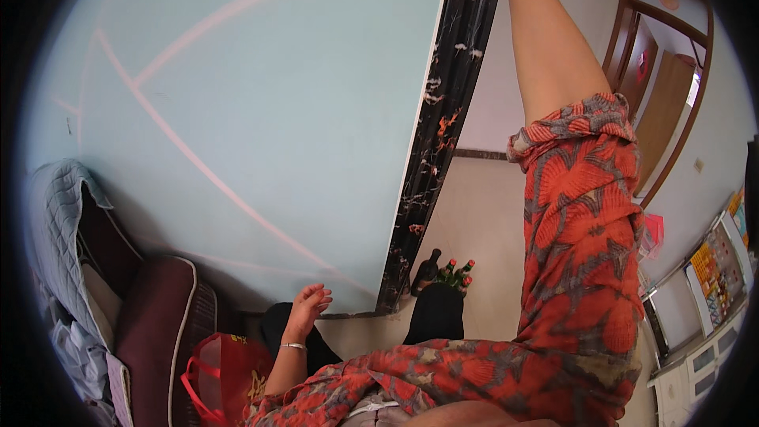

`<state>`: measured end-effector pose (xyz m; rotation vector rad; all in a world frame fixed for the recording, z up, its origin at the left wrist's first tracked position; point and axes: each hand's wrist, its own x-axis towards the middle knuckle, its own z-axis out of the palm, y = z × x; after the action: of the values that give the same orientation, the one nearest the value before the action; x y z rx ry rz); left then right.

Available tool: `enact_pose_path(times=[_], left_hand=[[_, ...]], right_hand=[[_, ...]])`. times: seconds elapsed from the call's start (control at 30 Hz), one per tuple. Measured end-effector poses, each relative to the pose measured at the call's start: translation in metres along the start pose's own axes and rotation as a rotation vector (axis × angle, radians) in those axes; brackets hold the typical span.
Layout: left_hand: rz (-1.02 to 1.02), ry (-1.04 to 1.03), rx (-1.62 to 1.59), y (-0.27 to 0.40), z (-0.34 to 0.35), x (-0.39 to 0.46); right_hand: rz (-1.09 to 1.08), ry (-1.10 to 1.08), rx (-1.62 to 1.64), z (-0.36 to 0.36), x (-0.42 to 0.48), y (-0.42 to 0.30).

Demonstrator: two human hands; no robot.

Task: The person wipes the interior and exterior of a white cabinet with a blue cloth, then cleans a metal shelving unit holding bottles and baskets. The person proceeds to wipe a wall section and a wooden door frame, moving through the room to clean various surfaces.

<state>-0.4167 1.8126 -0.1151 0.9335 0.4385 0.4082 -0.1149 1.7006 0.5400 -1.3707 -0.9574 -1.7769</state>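
Note:
My left hand (311,308), with a metal bangle on its wrist, is raised low in the picture with fingers loosely apart and nothing in it. It is in front of a light blue wall (284,130) with pink lines. My right arm stretches up along a black marbled trim (436,136) on the wall's edge; the right hand is cut off at the top edge, only its wrist showing. A red bag (222,367) stands beside my left forearm.
A dark maroon sofa (151,332) with a quilted cover (56,219) is at the left. Several glass bottles (453,274) stand on the floor near my feet. A wood-framed doorway (664,89) and a white cabinet (682,382) are at the right.

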Motion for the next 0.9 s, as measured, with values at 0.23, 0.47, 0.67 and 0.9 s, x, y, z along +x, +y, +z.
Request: enact_pose_path(times=[0.23,0.47,0.67,0.9], left_hand=[[-0.02,-0.007,0.088,-0.001,-0.011,-0.012],[-0.053,-0.076,0.153,-0.001,0.015,-0.027],[-0.082,-0.137,0.269,-0.006,0.024,-0.039],[-0.1,-0.169,0.286,-0.01,0.025,-0.05]], right_hand=[[0.279,-0.593,-0.067,-0.046,-0.139,-0.052],[0.101,-0.243,0.103,-0.084,-0.326,-0.076],[0.291,-0.487,0.144,-0.125,-0.449,-0.105],[0.449,-0.658,0.127,-0.154,-0.518,-0.127]])
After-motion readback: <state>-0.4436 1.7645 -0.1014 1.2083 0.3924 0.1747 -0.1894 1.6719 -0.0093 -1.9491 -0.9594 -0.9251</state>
